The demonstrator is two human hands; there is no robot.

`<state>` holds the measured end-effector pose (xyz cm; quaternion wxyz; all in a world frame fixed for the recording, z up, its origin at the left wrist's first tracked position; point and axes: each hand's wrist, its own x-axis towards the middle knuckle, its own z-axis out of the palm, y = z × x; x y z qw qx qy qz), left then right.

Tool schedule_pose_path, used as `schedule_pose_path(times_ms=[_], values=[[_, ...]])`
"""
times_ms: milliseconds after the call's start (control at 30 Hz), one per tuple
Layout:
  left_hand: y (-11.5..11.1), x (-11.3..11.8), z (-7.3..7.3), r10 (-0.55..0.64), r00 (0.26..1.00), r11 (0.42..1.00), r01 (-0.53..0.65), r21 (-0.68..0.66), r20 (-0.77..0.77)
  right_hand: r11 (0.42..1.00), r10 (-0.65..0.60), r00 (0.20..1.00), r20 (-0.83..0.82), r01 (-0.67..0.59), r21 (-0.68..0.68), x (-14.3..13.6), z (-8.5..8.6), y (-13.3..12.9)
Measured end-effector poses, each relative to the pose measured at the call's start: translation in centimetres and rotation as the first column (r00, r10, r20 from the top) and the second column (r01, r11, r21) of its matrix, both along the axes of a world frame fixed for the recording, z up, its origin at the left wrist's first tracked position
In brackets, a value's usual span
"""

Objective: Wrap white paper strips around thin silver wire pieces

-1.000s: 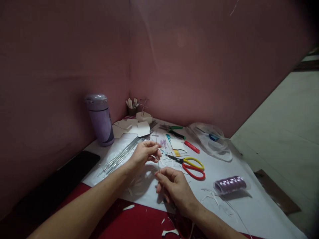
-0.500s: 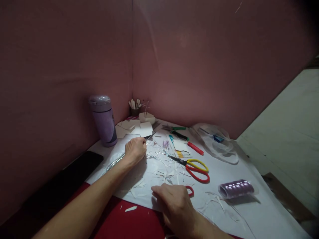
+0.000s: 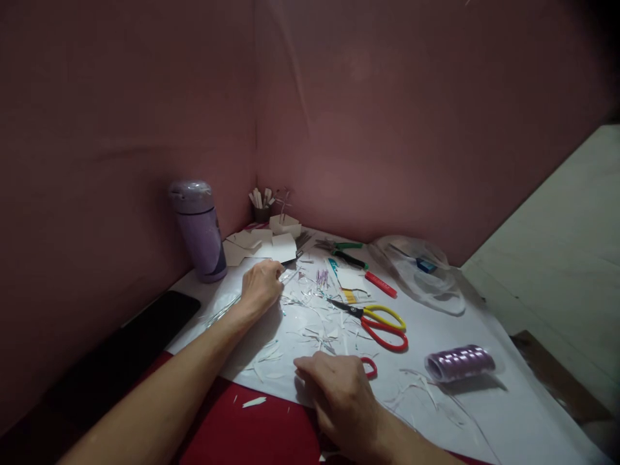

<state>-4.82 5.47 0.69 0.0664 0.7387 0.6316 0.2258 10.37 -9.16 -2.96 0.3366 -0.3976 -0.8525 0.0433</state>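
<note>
My left hand (image 3: 261,284) is closed in a pinch over the left part of the white sheet (image 3: 411,413). A thin pale strip shows just past its fingertips, but I cannot make out whether they grip it. Beside that wrist lie thin wires (image 3: 223,313). My right hand (image 3: 339,397) is closed near the front edge, its fingertips turned left; whatever it holds is hidden. A red handle loop (image 3: 370,368) pokes out behind its knuckles. Paper scraps (image 3: 322,339) lie between the hands. Scissors with one yellow and one red handle (image 3: 382,326) lie to the right.
A purple tumbler (image 3: 201,236) and a black phone-like slab (image 3: 145,342) are at left. Paper pieces (image 3: 283,247), green-handled pliers (image 3: 351,259), a red cutter-like stick (image 3: 381,284) and a plastic bag (image 3: 436,290) lie farther back. A purple thread spool (image 3: 460,363) is at right.
The dark tool with a silvery tip by my left fingertips now shows less, and a pale strip appears there. My left hand has shifted slightly; my right hand stays almost still.
</note>
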Motion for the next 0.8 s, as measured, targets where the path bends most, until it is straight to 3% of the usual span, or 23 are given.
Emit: schedule_pose_path(times_ms=[167, 267, 533, 800], values=[[1.0, -1.9, 1.3, 0.132, 0.991, 0.991, -0.132, 0.003, 0.000, 1.000, 0.008, 1.000, -0.019, -0.008, 0.021, 0.1, -0.2, 0.1], [1.8, -3.2, 1.7, 0.154, 0.988, 0.987, -0.155, -0.043, -0.026, 1.000, 0.007, 1.000, -0.020, -0.007, 0.021, 0.1, -0.2, 0.1], [1.8, -3.0, 0.5, 0.042, 0.988, 0.985, -0.065, -0.157, -0.148, 1.000, -0.006, 0.999, -0.038, 0.006, -0.005, 0.1, -0.3, 0.1], [1.6, -2.8, 0.5, 0.005, 0.970, 0.981, -0.052, -0.188, -0.242, 0.998, 0.002, 0.999, -0.049, 0.001, 0.069, 0.0, -0.1, 0.0]])
